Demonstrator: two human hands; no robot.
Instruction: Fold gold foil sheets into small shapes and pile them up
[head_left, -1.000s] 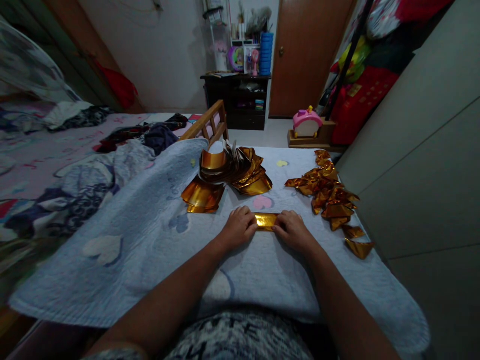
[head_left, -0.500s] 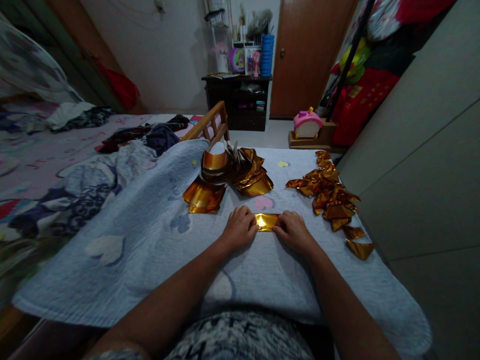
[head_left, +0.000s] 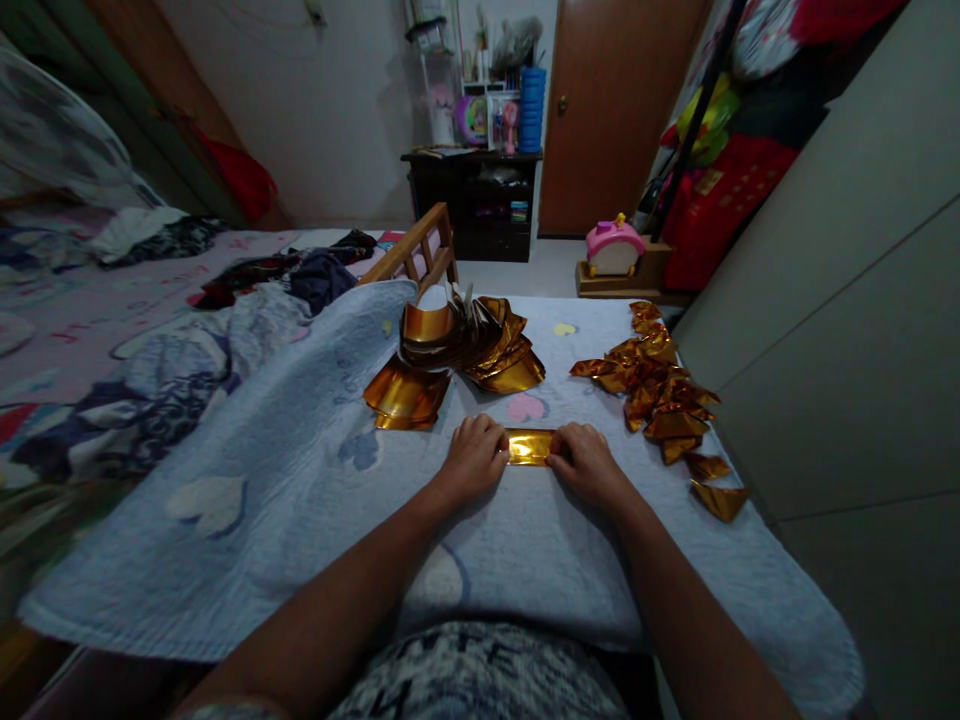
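Note:
A folded strip of gold foil paper [head_left: 529, 446] lies flat on the pale blue quilt [head_left: 315, 480] in front of me. My left hand [head_left: 472, 459] presses its left end with curled fingers. My right hand [head_left: 587, 462] pinches and presses its right end the same way. A heap of flat, curling gold foil sheets [head_left: 450, 358] sits just beyond my left hand. To the right lies a pile of folded gold foil pieces [head_left: 660, 390], trailing down toward the quilt's right edge.
A grey cabinet wall [head_left: 847, 330] stands close on the right. A wooden bed rail [head_left: 416, 250] and a bed with rumpled clothes [head_left: 150, 300] lie to the left. Beyond are a dark shelf unit [head_left: 480, 195], a brown door and a pink toy [head_left: 613, 245].
Almost nothing has moved. Both hands stay pressed on the ends of the gold strip, and the view has shifted very slightly.

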